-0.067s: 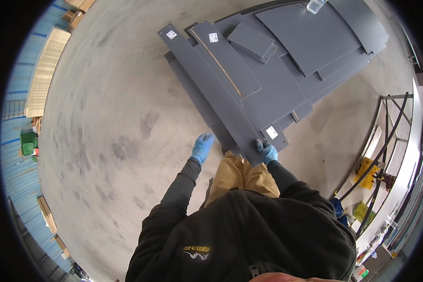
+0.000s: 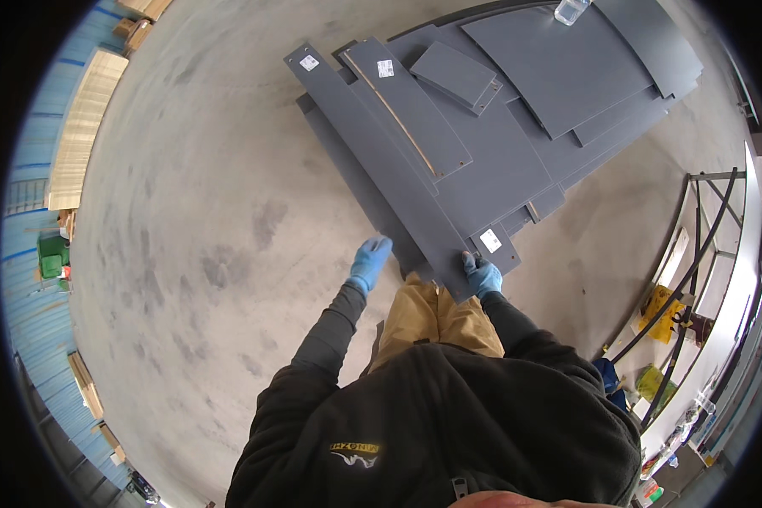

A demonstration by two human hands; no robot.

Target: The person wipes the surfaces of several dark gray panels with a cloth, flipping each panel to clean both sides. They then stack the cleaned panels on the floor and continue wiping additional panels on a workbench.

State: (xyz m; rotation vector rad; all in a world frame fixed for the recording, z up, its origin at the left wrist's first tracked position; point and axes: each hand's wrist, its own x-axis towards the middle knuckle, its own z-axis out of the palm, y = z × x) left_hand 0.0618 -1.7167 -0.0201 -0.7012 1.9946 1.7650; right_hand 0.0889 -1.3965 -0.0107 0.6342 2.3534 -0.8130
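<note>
A long narrow dark grey panel (image 2: 372,161) with a white label at its far end slants toward my legs. At its near end my right hand (image 2: 483,276), in a blue glove, is closed on the panel's right edge. My left hand (image 2: 369,263), also gloved in blue, hovers left of the panel, apart from it, fingers loosely bent and holding nothing. Beneath the long panel lies another grey strip (image 2: 326,135), showing along its left side. Right beside my right hand is a labelled panel end (image 2: 497,245).
More grey panels (image 2: 550,68) lie stacked and overlapping ahead, with a small board (image 2: 453,72) and a clear plastic bottle (image 2: 571,11) on top. A metal-framed rack (image 2: 711,212) stands at right. Wooden boards (image 2: 85,127) lean by the blue wall at left. The concrete floor (image 2: 203,220) surrounds the stack.
My left hand has shifted slightly to the right, closer to the panel's edge. My right hand keeps its place on the long panel.
</note>
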